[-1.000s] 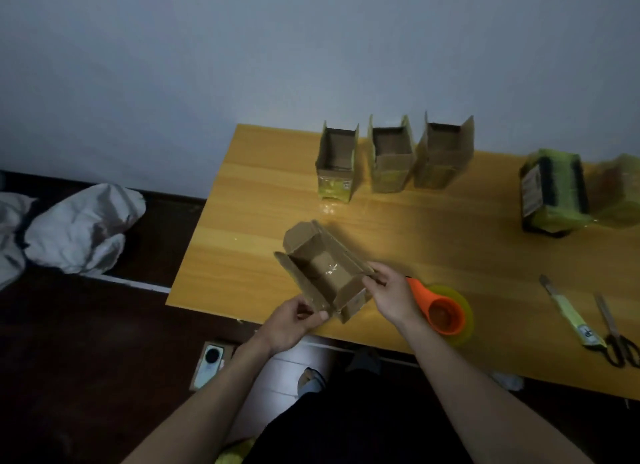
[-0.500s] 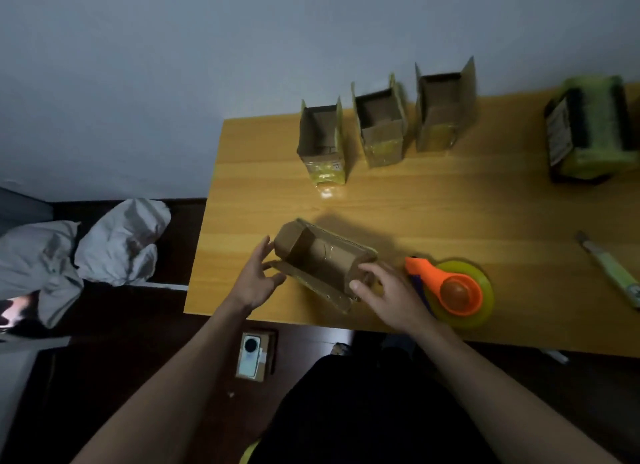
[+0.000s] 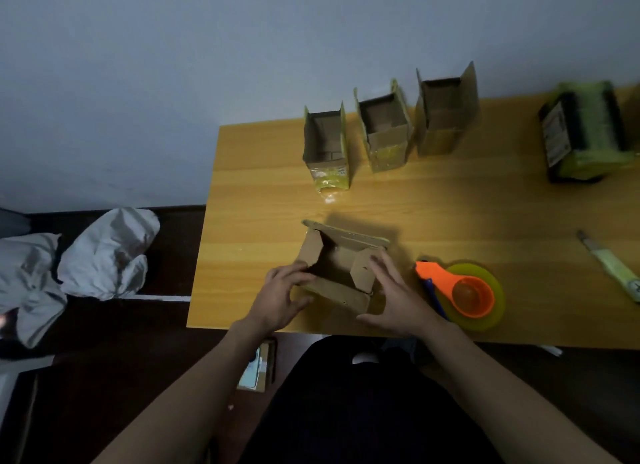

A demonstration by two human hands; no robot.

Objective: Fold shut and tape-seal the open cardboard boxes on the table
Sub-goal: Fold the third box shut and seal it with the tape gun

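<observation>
Wooden surface (image 3: 450, 204) fills the right half of the frame, under a pale wall. At its lower centre sits the open cardboard box (image 3: 341, 266), flaps up. Your left hand (image 3: 280, 299) grips the box's left end with curled fingers; your right hand (image 3: 398, 299) presses straight fingers against the right flap. Just right of that hand lies the orange tape dispenser (image 3: 464, 294). Three more open boxes (image 3: 384, 131) stand in a row at the upper centre, well apart from your hands. White cloth (image 3: 104, 255) lies on the floor at left.
</observation>
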